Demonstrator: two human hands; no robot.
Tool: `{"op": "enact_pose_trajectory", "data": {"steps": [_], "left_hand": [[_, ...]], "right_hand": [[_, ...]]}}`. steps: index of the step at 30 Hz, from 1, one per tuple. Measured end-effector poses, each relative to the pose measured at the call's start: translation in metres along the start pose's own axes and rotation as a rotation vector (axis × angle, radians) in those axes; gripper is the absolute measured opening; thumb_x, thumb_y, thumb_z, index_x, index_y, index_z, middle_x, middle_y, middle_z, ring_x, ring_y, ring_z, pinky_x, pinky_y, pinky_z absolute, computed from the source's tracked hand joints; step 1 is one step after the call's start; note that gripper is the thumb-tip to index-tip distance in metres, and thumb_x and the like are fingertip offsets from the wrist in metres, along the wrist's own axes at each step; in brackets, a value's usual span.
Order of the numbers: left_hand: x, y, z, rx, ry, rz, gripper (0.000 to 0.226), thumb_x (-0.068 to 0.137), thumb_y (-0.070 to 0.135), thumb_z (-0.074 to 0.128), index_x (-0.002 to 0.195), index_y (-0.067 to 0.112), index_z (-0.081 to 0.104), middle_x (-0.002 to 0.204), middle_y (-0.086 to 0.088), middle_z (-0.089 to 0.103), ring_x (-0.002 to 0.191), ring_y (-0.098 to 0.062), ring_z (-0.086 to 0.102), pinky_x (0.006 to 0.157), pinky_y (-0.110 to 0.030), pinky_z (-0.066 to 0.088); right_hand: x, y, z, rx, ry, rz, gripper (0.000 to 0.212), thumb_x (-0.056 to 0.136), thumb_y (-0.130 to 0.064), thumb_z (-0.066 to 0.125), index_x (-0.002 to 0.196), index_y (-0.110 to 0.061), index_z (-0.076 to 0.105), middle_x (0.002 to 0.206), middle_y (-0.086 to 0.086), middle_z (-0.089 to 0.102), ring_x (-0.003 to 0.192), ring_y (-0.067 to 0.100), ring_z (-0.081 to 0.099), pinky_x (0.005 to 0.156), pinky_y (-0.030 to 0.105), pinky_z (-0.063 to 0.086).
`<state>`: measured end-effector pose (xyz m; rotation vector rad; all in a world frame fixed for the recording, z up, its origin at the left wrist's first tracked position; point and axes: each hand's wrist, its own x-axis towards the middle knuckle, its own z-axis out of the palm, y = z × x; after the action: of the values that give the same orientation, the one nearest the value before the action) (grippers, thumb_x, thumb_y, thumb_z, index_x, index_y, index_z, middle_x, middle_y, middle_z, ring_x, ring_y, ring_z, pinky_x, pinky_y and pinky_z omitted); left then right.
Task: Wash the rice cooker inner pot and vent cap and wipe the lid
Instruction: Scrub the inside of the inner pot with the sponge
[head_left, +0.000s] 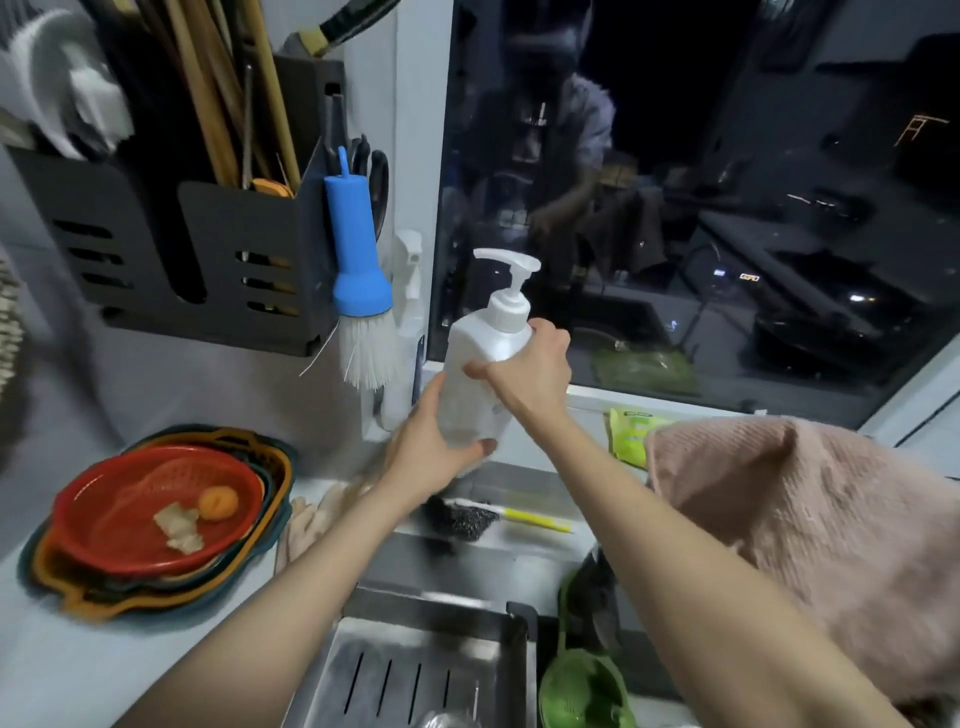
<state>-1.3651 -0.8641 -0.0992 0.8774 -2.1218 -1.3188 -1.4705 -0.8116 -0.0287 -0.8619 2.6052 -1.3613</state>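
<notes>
A white pump bottle (480, 358) is held up in the air in front of the window, tilted to the left. My left hand (434, 449) grips its lower body from the left. My right hand (530, 366) wraps around its upper body just under the pump head. Below them lies the steel sink (488, 566), with a dark steel scourer (460, 519) and a yellow-handled brush (535, 519) on its back ledge. No inner pot, vent cap or lid is visible.
Stacked coloured colander baskets (156, 525) with food scraps sit on the left counter. A black wall rack (176, 228) holds chopsticks, and a blue brush (358, 280) hangs from it. A pink towel (810, 530) drapes at the right, a green strainer (582, 686) lies in the sink, and a slotted steel tray (410, 670) sits at the front.
</notes>
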Motion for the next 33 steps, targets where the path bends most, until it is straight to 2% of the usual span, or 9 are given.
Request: {"op": "enact_pose_trajectory", "data": {"steps": [4,7,11,15,17,22,25,27,33], "left_hand": [[-0.064,0.003,0.003,0.122,0.037,-0.011,0.112,0.059,0.049,0.082,0.145,0.036,0.012,0.148,0.002,0.026,0.133,-0.022,0.036,0.106,-0.039,0.036],[-0.118,0.002,0.000,0.187,0.074,0.019,0.110,0.057,0.059,0.078,0.143,0.033,0.016,0.147,-0.003,0.033,0.132,-0.025,0.038,0.104,-0.044,0.039],[-0.189,-0.004,-0.002,0.067,-0.005,0.012,0.099,0.058,0.047,0.083,0.137,0.025,0.028,0.136,-0.003,0.048,0.123,-0.020,0.046,0.096,-0.034,0.043],[-0.255,-0.006,0.007,-0.050,-0.094,-0.028,0.094,0.057,0.038,0.087,0.133,0.034,0.031,0.125,0.009,0.050,0.116,-0.013,0.050,0.093,-0.028,0.044],[-0.278,-0.002,0.018,-0.062,-0.184,-0.031,0.089,0.053,0.040,0.088,0.124,0.044,0.034,0.118,0.015,0.054,0.108,-0.007,0.055,0.088,-0.024,0.047],[-0.328,0.022,0.070,-0.072,-0.386,-0.029,0.089,0.042,0.049,0.086,0.115,0.049,0.034,0.113,0.011,0.059,0.101,-0.007,0.059,0.092,-0.037,0.050],[-0.355,0.033,0.112,-0.111,-0.448,-0.042,0.097,0.039,0.046,0.087,0.121,0.037,0.035,0.111,0.007,0.062,0.099,-0.009,0.062,0.090,-0.035,0.051],[-0.373,0.037,0.140,-0.147,-0.496,-0.057,0.096,0.040,0.043,0.087,0.122,0.030,0.038,0.111,0.007,0.064,0.099,-0.009,0.063,0.090,-0.032,0.051],[-0.398,0.038,0.211,-0.200,-0.621,-0.146,0.094,0.043,0.035,0.089,0.121,0.025,0.038,0.113,0.006,0.061,0.104,-0.009,0.061,0.093,-0.037,0.052]], "right_hand": [[-0.078,0.000,-0.026,0.001,0.020,0.072,0.075,0.061,-0.040,0.082,0.120,-0.011,0.045,0.116,0.005,0.043,0.101,0.027,0.055,0.076,0.025,0.035],[-0.138,0.002,-0.044,-0.012,0.012,0.076,0.078,0.063,-0.048,0.078,0.123,-0.010,0.044,0.119,0.006,0.044,0.107,0.027,0.053,0.078,0.027,0.035],[-0.206,0.022,-0.072,-0.034,-0.087,0.035,0.085,0.068,-0.061,0.071,0.130,-0.011,0.041,0.125,0.006,0.049,0.112,0.026,0.054,0.082,0.030,0.042],[-0.261,0.058,-0.116,0.026,-0.202,-0.041,0.081,0.078,-0.059,0.062,0.140,-0.018,0.032,0.126,0.002,0.054,0.115,0.019,0.053,0.093,0.034,0.044],[-0.276,0.073,-0.140,0.033,-0.155,-0.131,0.075,0.085,-0.053,0.058,0.145,-0.021,0.026,0.123,0.000,0.056,0.108,0.016,0.057,0.090,0.033,0.046],[-0.306,0.112,-0.198,0.017,0.028,-0.314,0.066,0.094,-0.041,0.052,0.149,-0.027,0.018,0.133,0.003,0.052,0.107,0.017,0.058,0.085,0.032,0.047],[-0.326,0.142,-0.231,0.066,0.038,-0.292,0.047,0.095,-0.038,0.050,0.138,-0.036,0.033,0.100,-0.001,0.061,0.080,0.010,0.061,0.078,0.040,0.052],[-0.338,0.163,-0.250,0.080,0.010,-0.263,0.043,0.093,-0.039,0.054,0.132,-0.036,0.036,0.090,-0.008,0.060,0.078,0.008,0.060,0.078,0.043,0.052],[-0.358,0.214,-0.278,-0.040,-0.108,-0.127,0.079,0.074,-0.040,0.076,0.133,-0.034,0.024,0.087,-0.022,0.051,0.090,0.020,0.062,0.083,0.039,0.050]]}}
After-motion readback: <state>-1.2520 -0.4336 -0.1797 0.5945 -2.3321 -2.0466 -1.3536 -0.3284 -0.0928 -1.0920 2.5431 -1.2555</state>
